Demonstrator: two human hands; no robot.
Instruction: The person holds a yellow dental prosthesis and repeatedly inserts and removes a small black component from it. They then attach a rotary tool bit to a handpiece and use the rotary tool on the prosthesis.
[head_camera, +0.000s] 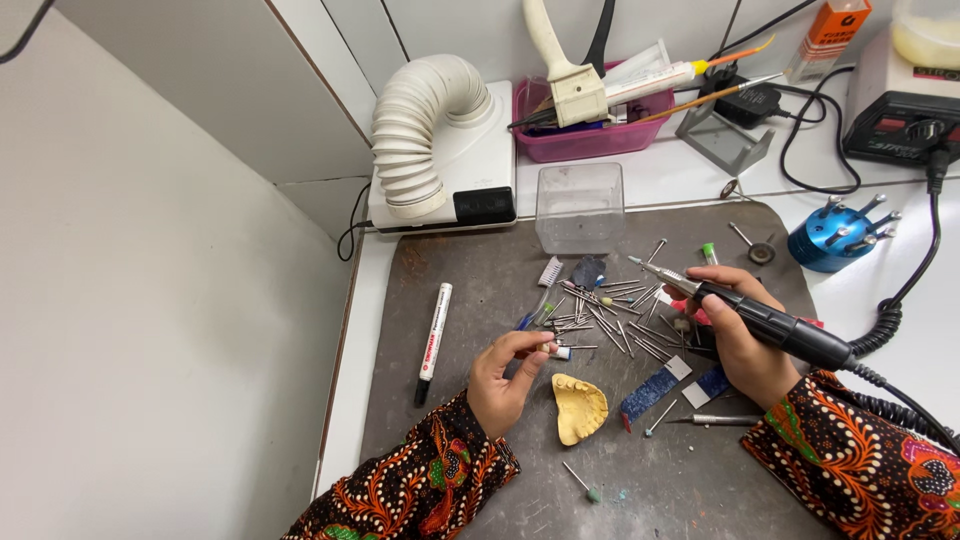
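Left hand (505, 378) is pinching a small white piece (557, 351), right hand (735, 335) is gripping the handpiece (760, 320), tip hovering apart — grinding not yet begun, yellow cast (580, 408) lying between them.

Scattered burs (605, 315) (a dense heap) block the mat's (470, 280) centre.

One marker (433, 343), one dental cast (579, 407), two hands.

A white bench (700, 170) carries a dark grey work mat (470, 300), on which lie a yellow dental cast (579, 407), scattered metal burs (610, 315), a marker pen (433, 342) and a clear plastic box (580, 207).
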